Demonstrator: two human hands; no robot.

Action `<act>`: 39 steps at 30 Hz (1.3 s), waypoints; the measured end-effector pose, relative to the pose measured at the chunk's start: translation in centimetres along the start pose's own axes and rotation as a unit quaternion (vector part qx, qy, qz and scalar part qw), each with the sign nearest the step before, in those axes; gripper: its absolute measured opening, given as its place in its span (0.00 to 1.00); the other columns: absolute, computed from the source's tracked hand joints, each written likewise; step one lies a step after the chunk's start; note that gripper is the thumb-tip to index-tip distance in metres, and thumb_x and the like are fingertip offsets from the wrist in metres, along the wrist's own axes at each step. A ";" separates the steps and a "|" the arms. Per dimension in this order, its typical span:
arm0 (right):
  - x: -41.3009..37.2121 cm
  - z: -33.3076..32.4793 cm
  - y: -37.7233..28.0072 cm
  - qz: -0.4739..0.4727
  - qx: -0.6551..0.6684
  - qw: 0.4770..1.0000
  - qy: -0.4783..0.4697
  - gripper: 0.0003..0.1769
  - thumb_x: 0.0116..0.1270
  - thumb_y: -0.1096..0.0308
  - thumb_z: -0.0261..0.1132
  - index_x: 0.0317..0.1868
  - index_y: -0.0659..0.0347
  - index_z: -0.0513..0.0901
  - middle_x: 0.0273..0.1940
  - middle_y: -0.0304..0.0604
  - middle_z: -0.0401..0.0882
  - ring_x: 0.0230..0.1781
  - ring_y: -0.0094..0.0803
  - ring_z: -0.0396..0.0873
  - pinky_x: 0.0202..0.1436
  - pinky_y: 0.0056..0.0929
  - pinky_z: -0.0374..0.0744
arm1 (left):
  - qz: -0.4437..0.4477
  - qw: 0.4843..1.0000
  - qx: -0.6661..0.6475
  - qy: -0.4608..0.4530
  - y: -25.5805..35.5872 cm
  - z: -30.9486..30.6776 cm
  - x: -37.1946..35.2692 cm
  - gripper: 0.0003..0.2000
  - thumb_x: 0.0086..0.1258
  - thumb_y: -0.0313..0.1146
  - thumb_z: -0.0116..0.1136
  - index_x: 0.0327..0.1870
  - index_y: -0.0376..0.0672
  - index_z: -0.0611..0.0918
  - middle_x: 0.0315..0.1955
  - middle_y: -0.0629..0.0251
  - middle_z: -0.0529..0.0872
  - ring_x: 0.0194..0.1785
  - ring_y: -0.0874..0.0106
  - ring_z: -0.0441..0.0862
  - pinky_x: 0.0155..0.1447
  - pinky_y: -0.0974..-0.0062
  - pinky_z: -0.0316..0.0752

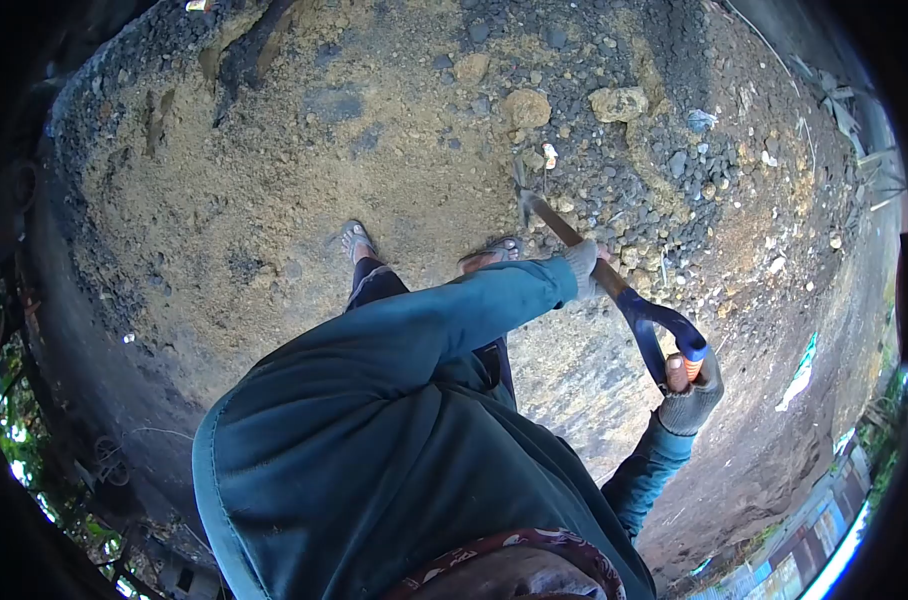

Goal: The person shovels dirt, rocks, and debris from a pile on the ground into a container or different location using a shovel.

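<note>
A shovel (566, 232) with a brown shaft and a dark blue D-shaped handle slants across the right of the head view. Its grey metal blade (523, 192) points away from me and touches the stony ground, seen nearly edge-on. My left hand (586, 264), in a grey knit glove, reaches across my body and is closed around the shaft. At the top end, my right hand (692, 378) wraps the orange grip of the handle; its glove leaves the thumb tip bare. Loose grey stones (614, 215) lie right beside the blade.
My sandalled feet (358, 240) stand on packed tan soil close to the blade. Larger rocks (619, 103) and a crumpled bluish scrap (701, 120) lie beyond. White litter (802, 372) is at the right, with corrugated sheets (824, 530) at the lower right.
</note>
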State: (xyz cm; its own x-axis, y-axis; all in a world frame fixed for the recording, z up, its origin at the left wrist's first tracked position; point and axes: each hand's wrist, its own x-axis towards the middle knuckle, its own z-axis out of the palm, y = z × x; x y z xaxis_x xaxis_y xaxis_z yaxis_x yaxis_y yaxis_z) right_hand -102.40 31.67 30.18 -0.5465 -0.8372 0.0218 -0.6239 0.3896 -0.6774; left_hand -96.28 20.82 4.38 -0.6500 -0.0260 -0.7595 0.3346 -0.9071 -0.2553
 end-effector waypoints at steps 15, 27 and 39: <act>-17.8 5.5 29.6 0.604 0.295 0.726 0.145 0.19 0.55 0.80 0.63 0.48 0.62 0.75 0.26 0.43 0.75 0.17 0.35 0.75 0.16 0.34 0.75 | 0.057 0.971 -0.094 0.211 -4.6 -19.6 13.3 0.09 0.66 0.37 0.58 0.36 0.45 0.71 0.23 0.63 0.71 0.25 0.63 0.74 0.36 0.53 0.77; -10.1 27.1 36.9 0.562 0.130 0.806 0.129 0.06 0.58 0.80 0.66 0.33 0.63 0.77 0.22 0.40 0.73 0.12 0.27 0.69 0.12 0.26 0.67 | 0.089 0.964 -0.133 0.212 10.2 -28.1 23.0 0.06 0.66 0.33 0.57 0.32 0.47 0.72 0.20 0.66 0.71 0.22 0.64 0.71 0.30 0.56 0.72; 1.6 38.1 13.5 0.129 0.182 0.966 -0.131 0.09 0.55 0.75 0.70 0.36 0.61 0.80 0.32 0.38 0.82 0.32 0.28 0.81 0.39 0.30 0.79 | 0.349 0.912 -0.210 0.053 31.5 -31.6 -0.2 0.10 0.62 0.42 0.59 0.27 0.51 0.72 0.18 0.66 0.74 0.26 0.60 0.77 0.37 0.55 0.76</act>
State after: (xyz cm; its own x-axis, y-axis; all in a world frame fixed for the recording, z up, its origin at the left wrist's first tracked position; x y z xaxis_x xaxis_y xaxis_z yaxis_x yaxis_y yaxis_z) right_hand -90.41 20.99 -6.91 -0.4671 -0.8171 -0.3379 -0.2208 0.4778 -0.8503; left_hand -64.04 5.56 -22.46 -0.1169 -0.4744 -0.8725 0.8881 -0.4431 0.1219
